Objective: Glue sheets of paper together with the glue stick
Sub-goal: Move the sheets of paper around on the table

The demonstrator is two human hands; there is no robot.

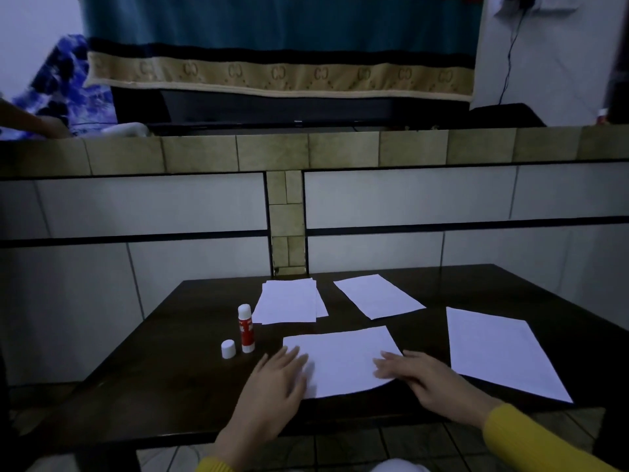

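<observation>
White flat rectangular sheet (343,359) on the dark glossy surface (170,386); left hand (275,379) and right hand (425,379) press it, fingers straight.

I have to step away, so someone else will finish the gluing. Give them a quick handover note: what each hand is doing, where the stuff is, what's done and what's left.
Left hand: flat, fingers straight, pressing the near sheet's left end.
Right hand: flat on the same near sheet, at its right end.
Glue stick: upright on the dark table, left of that sheet, uncapped; its white cap stands beside it.
Paper stack lies at the far edge, a single sheet to its right, a larger sheet at far right.
Done: the near piece appears to be getting pressed down; whether it is glued can't be told.
Left: likely gluing the remaining sheets, then recapping.
</observation>
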